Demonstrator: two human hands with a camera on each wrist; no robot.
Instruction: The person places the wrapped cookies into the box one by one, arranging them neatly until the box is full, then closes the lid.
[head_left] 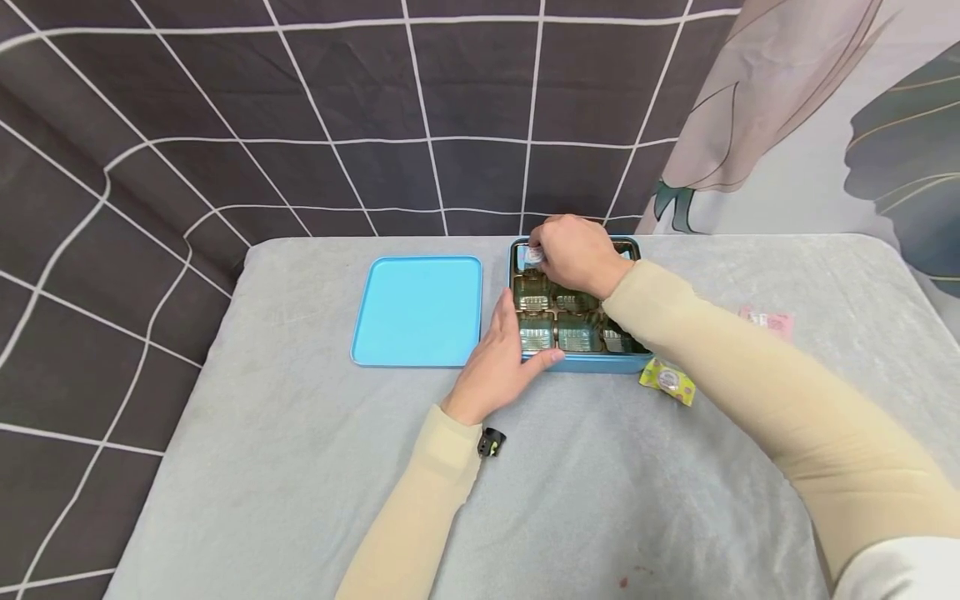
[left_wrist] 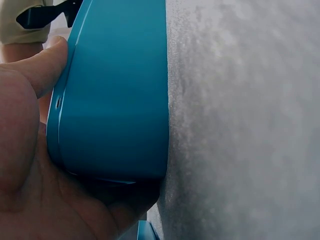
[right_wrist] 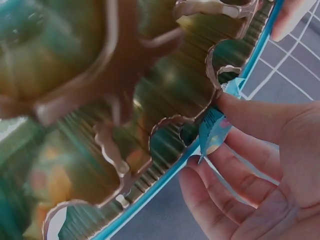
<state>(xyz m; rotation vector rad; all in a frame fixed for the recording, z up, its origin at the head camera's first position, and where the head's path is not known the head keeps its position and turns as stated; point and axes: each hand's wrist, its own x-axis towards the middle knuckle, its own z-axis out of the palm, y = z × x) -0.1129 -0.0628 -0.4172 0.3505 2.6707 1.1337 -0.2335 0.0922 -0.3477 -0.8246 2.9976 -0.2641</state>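
A blue box holds a brown translucent tray split into several ribbed compartments. My left hand lies against its front left corner, fingers straight along the left side and thumb along the front. In the left wrist view the thumb touches the rim of the blue box. Over the back left compartment, my right hand pinches a small blue wrapped packet between thumb and fingers. The right wrist view puts this packet at the box's edge. My right hand and forearm hide part of the tray.
Left of the box lies a flat light blue lid. A yellow wrapped packet is by the front right corner, and a pink packet lies farther right. Grey cloth covers the table, with a dark gridded curtain behind.
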